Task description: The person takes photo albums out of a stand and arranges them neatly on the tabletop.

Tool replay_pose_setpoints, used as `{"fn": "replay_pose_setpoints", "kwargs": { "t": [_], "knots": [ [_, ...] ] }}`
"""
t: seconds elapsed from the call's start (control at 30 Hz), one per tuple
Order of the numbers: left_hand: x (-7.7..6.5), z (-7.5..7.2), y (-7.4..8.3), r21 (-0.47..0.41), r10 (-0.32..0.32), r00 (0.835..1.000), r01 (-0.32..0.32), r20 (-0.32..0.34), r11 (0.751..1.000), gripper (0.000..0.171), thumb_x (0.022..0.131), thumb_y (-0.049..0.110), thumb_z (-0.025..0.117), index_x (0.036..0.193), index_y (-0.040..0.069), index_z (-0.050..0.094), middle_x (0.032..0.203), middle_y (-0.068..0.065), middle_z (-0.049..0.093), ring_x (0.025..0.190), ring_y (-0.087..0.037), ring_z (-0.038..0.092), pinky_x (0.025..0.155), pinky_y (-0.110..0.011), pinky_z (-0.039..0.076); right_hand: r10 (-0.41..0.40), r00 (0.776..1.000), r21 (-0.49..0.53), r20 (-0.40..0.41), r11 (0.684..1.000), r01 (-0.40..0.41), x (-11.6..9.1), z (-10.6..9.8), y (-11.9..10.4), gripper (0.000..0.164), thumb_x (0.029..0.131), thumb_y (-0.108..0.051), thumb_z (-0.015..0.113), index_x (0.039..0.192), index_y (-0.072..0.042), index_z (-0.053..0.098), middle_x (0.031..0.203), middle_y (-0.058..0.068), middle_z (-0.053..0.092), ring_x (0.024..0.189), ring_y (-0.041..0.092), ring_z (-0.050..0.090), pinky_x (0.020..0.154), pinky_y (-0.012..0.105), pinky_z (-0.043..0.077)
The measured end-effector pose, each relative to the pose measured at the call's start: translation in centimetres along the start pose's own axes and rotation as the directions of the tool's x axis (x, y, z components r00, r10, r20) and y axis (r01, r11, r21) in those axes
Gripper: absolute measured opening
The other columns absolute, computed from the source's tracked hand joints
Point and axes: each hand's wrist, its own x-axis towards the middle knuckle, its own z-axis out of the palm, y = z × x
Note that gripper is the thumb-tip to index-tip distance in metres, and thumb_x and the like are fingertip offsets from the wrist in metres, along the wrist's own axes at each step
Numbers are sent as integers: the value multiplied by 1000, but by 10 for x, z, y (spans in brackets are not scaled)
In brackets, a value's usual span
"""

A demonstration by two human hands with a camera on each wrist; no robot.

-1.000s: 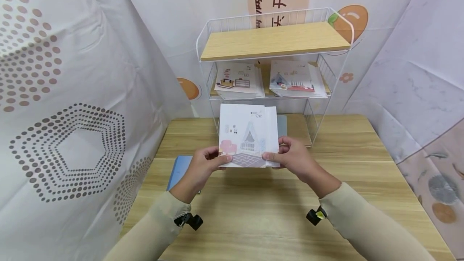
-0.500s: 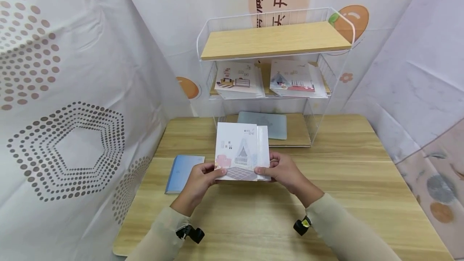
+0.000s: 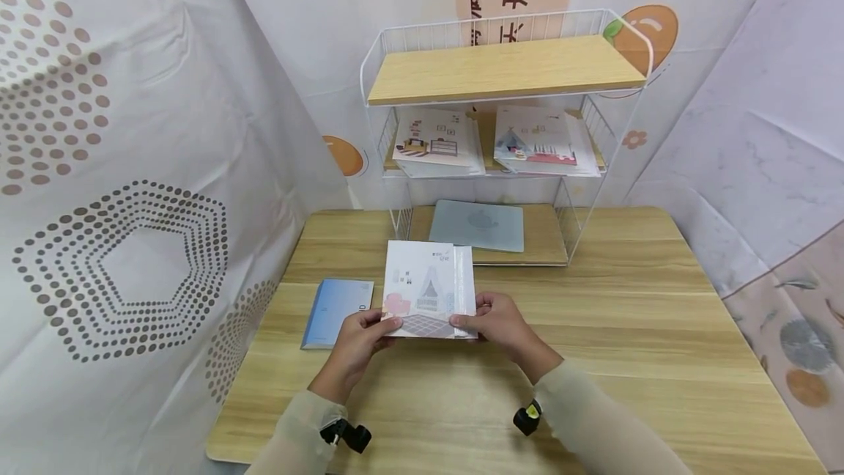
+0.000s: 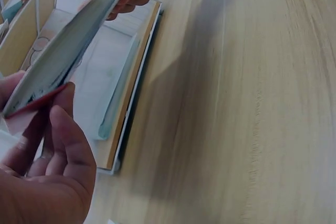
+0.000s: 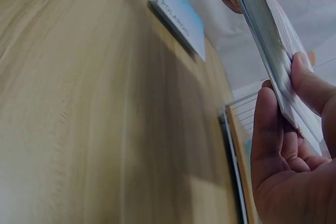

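A few thin booklets (image 3: pixel 419 284) with white illustrated covers are held together above the table in the head view, one jutting out at the right. My left hand (image 3: pixel 359 336) pinches their near left corner, thumb on top and fingers beneath. At the near right corner, my right hand (image 3: pixel 497 321) grips them the same way. The left wrist view shows the stack's edge (image 4: pixel 63 51) tilted, with a red edge by the left fingers. In the right wrist view, the page edges (image 5: pixel 268 30) run between both hands.
Behind the hands stands a white wire rack with wooden shelves (image 3: pixel 508 68). Its middle shelf bears two piles of illustrated booklets, left (image 3: pixel 435 139) and right (image 3: pixel 537 136). A grey-blue notebook (image 3: pixel 478 226) lies on the bottom shelf. Left on the table is a blue book (image 3: pixel 338 312) lettered POLAROID.
Both hands have brought the booklets down, nearer to me and slightly left. The grey-blue notebook on the bottom shelf and the blue book now show more fully.
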Motion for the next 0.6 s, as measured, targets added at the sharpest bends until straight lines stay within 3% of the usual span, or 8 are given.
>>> {"fn": "replay_pose_setpoints", "kwargs": {
  "t": [0.23,0.43,0.6],
  "knots": [
    [1,-4,-15,-44,-88,993,85,-85,995,51,87,24,85,126,-3,67,102,-11,73,86,-20,72,82,-35,62,39,998,-31,-42,999,-40,11,14,17,51,74,-31,95,102,0,65,83,10,75,65,16,67,64,37,63],
    [0,-6,-31,-133,-166,971,145,-170,981,55,84,24,88,126,-4,66,94,-8,74,78,-15,68,72,-27,61,45,997,-86,-61,995,-50,15,26,31,50,74,-34,95,98,-1,66,80,8,73,61,15,67,58,31,59],
    [-2,-7,-43,-225,-211,955,163,-208,961,53,85,22,87,124,-5,64,91,-7,74,79,-15,68,71,-27,61,43,997,-118,-67,992,-51,17,36,41,52,73,-36,96,97,-1,66,79,8,70,58,15,66,55,29,58]
  ]
}}
